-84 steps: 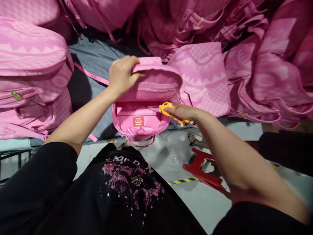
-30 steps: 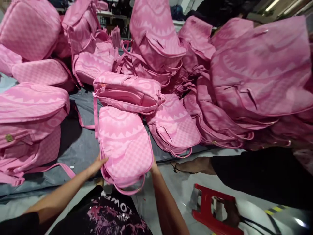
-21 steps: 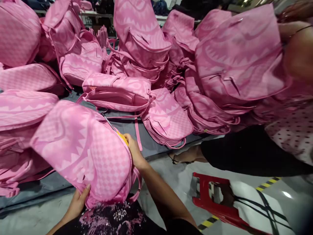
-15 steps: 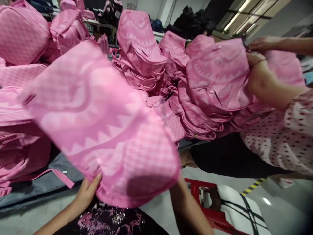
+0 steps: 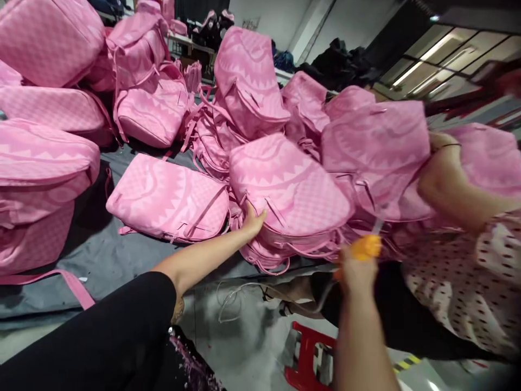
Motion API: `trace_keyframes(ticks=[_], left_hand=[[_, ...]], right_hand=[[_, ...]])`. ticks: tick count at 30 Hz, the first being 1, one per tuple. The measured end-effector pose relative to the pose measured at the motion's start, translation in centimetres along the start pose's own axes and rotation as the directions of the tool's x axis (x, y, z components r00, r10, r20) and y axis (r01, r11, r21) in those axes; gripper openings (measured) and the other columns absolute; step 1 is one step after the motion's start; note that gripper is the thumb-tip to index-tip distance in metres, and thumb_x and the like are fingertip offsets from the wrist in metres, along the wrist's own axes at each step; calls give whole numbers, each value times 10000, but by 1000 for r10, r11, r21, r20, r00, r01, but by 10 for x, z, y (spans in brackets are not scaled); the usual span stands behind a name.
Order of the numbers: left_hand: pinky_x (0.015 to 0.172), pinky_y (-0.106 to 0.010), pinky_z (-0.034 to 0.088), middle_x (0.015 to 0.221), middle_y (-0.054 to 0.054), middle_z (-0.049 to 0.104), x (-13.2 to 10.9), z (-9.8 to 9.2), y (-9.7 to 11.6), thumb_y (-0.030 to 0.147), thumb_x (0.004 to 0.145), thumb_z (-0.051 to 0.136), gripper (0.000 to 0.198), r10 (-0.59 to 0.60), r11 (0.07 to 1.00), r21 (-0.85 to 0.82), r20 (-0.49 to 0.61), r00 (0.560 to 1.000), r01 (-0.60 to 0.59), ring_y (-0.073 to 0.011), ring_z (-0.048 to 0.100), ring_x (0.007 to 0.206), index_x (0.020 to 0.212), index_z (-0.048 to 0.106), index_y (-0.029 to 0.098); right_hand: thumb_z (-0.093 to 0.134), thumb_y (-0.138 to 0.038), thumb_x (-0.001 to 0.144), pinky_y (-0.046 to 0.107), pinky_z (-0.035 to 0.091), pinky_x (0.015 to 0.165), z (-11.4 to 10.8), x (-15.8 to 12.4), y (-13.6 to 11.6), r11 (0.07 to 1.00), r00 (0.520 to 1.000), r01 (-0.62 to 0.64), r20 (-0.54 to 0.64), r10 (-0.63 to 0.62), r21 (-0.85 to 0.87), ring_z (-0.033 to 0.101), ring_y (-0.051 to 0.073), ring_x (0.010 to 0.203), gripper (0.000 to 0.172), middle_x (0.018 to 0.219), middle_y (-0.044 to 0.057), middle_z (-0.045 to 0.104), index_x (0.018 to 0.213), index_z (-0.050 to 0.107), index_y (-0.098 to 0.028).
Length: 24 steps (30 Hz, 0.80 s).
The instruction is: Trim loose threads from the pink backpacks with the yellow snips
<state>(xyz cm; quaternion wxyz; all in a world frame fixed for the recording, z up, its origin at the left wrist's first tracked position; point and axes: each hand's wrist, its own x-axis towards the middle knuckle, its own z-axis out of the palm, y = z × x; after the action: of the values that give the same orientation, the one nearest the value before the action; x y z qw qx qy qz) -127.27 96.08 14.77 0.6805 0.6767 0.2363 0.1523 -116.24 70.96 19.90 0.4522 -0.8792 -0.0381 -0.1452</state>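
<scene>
My left hand [image 5: 254,221] is closed at the lower left side of a pink backpack [image 5: 291,187], its thumb near a zipper pull. This backpack lies on top of other pink bags, its printed pattern of white teeth and checks facing up. In my right hand [image 5: 359,271], partly blurred, is an orange air gun [image 5: 366,247] with a pale nozzle, just off the backpack's lower right side. A clear hose [image 5: 232,298] trails from it toward the floor. Left of my left hand, another pink backpack [image 5: 166,198] lies flat on the grey cover.
Pink backpacks [image 5: 51,43] are heaped at the left and back. A co-worker's arm [image 5: 456,174] reaches to a backpack [image 5: 378,152] on the right. A red stool [image 5: 307,353] stands below on the floor. The grey cover [image 5: 122,266] underlies the bags.
The pink backpack that my hands held up in front of me is lowered onto the pile. My right hand has moved right and now holds the orange air gun.
</scene>
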Motion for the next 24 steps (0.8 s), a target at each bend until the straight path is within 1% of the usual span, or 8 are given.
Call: trace_keyframes(ticks=[2, 5, 9, 13, 16, 19, 21, 24], left_hand=[[1261, -491, 161, 1675, -203, 44, -7, -18, -34, 481, 877, 625, 1027, 117, 949, 288, 59, 991, -129, -302, 38, 1563, 1614, 10, 117], [1240, -603, 68, 1678, -184, -32, -30, -69, -83, 361, 753, 792, 1081, 253, 631, 734, 113, 961, -252, -377, -57, 1549, 1613, 156, 207], [1223, -574, 183, 1624, -300, 164, -45, -135, -125, 178, 813, 689, 875, 91, 337, 941, 9, 996, -39, -410, 155, 1533, 1571, 267, 63], [1160, -438, 370, 1524, -249, 440, -66, -189, -136, 47, 854, 491, 649, 69, 354, 929, 91, 994, -109, -317, 413, 1447, 1499, 418, 40], [1080, -376, 466, 1442, -161, 569, -93, -238, -112, 89, 848, 548, 576, 68, 459, 882, 82, 994, -104, -281, 559, 1331, 1422, 553, 136], [916, -360, 546, 1188, -94, 742, -111, -287, -54, 281, 852, 662, 397, 198, 616, 780, -15, 980, -112, -285, 712, 1066, 1242, 707, 225], [800, -316, 552, 975, -56, 785, -114, -312, -7, 377, 826, 701, 304, 339, 734, 653, -115, 934, -186, -253, 735, 888, 1067, 770, 206], [700, -252, 522, 811, -20, 746, -118, -335, 40, 453, 798, 721, 334, 493, 843, 420, -352, 796, -336, -187, 689, 754, 899, 759, 137]], right_hand=[[665, -487, 662, 429, 546, 759, 45, -18, 31, 995, 993, -99, 68, 97, 28, 621, 255, 806, 576, 918, 104, 657, 1113, 609, -135], [692, -499, 590, 471, 535, 851, 81, -44, 52, 979, 977, -193, 107, 185, 65, 624, 260, 822, 546, 875, 85, 654, 981, 638, -122], [687, -564, 688, 459, 528, 917, 68, -88, 41, 984, 998, -59, -24, 64, 165, 651, 284, 969, 676, 1072, 135, 673, 1194, 606, -123], [648, -620, 769, 443, 542, 889, 67, -171, 25, 993, 989, -73, 134, 61, 89, 672, 303, 987, 683, 1100, 162, 681, 1266, 605, -154], [680, -612, 700, 431, 565, 775, 98, -240, 31, 967, 846, -248, 499, 188, 57, 681, 287, 798, 667, 876, 95, 690, 1191, 638, -163], [692, -586, 640, 394, 553, 616, 140, -293, 35, 876, 681, -468, 681, 269, 121, 630, 244, 608, 591, 682, 10, 621, 1075, 615, -194], [712, -567, 611, 382, 544, 580, 163, -315, 26, 836, 659, -524, 699, 277, 162, 619, 233, 580, 531, 660, -1, 607, 992, 589, -219], [727, -565, 629, 378, 554, 595, 185, -320, -1, 861, 677, -466, 709, 198, 205, 638, 228, 613, 499, 715, 15, 639, 963, 568, -230]])
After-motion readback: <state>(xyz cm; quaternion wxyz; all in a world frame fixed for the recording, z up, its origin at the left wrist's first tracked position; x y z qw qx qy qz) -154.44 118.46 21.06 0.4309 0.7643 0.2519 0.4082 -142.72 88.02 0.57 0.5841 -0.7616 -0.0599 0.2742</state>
